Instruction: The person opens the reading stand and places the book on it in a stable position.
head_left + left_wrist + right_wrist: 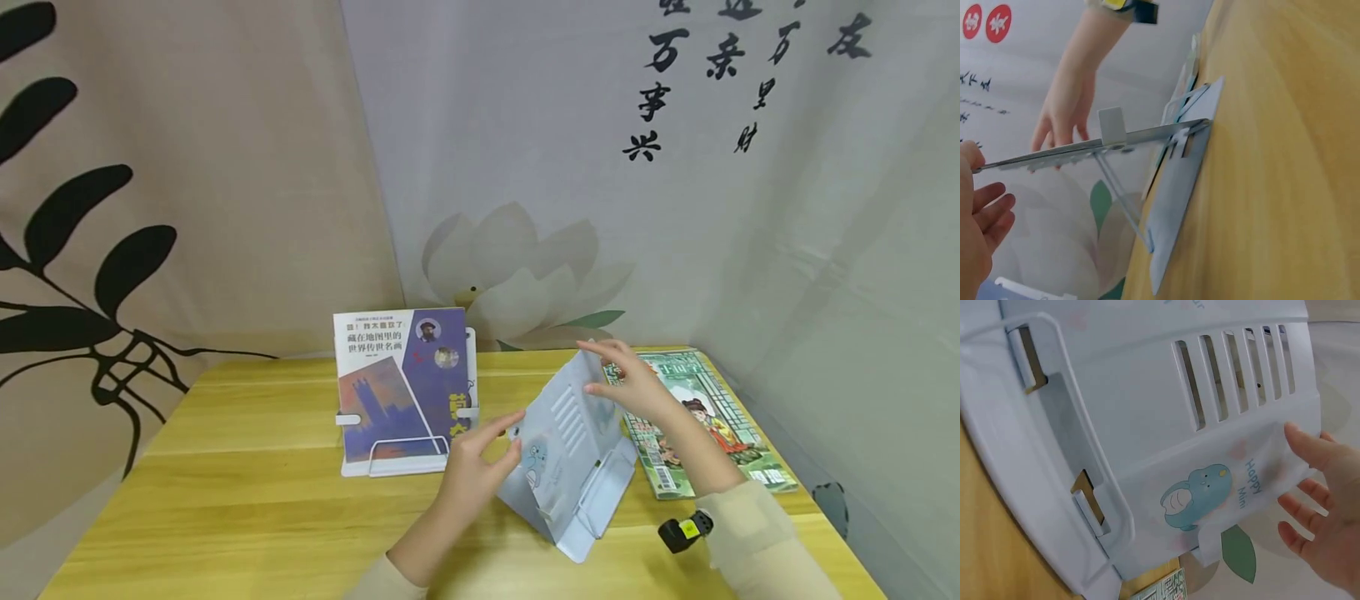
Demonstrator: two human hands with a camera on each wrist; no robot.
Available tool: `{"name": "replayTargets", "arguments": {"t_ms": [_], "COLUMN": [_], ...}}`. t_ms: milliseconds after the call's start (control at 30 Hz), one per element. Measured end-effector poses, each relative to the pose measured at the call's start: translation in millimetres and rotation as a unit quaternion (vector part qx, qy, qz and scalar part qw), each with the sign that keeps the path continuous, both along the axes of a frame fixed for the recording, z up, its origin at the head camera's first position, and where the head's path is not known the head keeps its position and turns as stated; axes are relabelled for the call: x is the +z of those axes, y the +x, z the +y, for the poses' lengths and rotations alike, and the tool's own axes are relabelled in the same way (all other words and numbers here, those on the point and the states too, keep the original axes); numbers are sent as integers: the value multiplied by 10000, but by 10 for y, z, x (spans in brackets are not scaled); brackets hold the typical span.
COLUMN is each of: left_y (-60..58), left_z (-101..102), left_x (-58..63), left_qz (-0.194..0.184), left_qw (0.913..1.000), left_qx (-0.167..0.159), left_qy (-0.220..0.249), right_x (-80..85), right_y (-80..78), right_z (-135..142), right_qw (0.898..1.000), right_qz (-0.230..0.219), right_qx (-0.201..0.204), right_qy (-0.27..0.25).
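A white metal book stand (551, 467) with slots and cartoon whale prints is propped up, tilted, on the wooden table. My left hand (476, 467) pinches its left edge; the left wrist view shows the panel side-on, with thin wire legs and a flat base (1175, 206). At the top right edge, my right hand (637, 387) grips the panel, thumb (1304, 444) on the printed front and other fingers partly behind it. A wire page holder (1094, 444) lies along the stand's lower lip. No book rests on this stand.
On the left, a second white stand (471, 358) bears a purple and white book (438, 358). A green illustrated book (720, 417) lies flat at the right. The wooden table (247, 467) meets a printed curtain (525, 150) behind. A black band device (684, 532) sits by my right sleeve.
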State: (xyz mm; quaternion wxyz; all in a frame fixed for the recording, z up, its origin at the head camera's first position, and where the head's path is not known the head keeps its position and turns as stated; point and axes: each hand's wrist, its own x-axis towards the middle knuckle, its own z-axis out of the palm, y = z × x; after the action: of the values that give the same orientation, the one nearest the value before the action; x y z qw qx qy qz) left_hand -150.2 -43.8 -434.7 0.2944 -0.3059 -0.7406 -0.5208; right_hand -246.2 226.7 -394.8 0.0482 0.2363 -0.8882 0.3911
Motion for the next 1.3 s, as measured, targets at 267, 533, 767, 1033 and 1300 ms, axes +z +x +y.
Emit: {"name": "replayTargets", "arguments": {"t_ms": [267,533,767,1033,1300], "left_y": [-71,-100,-220,-450,-629], "left_z": [-70,-82,-54,10,56], "left_x": [82,173,134,44,-4], "left_qz": [-30,-86,-322,-579,-852], "left_qw": [9989,9890,9792,9776,9792], "left_qx": [168,748,1244,1496,1444], "left_qy": [-431,-1273,-1571,-1365,-1140], "right_x": [-77,-168,-279,-357,-359], "right_y": [148,281,354,351,253], "right_z": [96,125,66,-30,-42], "right_qw": [9987,9917,9791,9722,9733], "right_qz": [303,800,1290,1310,1079], "right_qx": [-395,-1001,-1547,-1878,-1964], "right_qy": [-81,-142,-284,-489,-505]}}
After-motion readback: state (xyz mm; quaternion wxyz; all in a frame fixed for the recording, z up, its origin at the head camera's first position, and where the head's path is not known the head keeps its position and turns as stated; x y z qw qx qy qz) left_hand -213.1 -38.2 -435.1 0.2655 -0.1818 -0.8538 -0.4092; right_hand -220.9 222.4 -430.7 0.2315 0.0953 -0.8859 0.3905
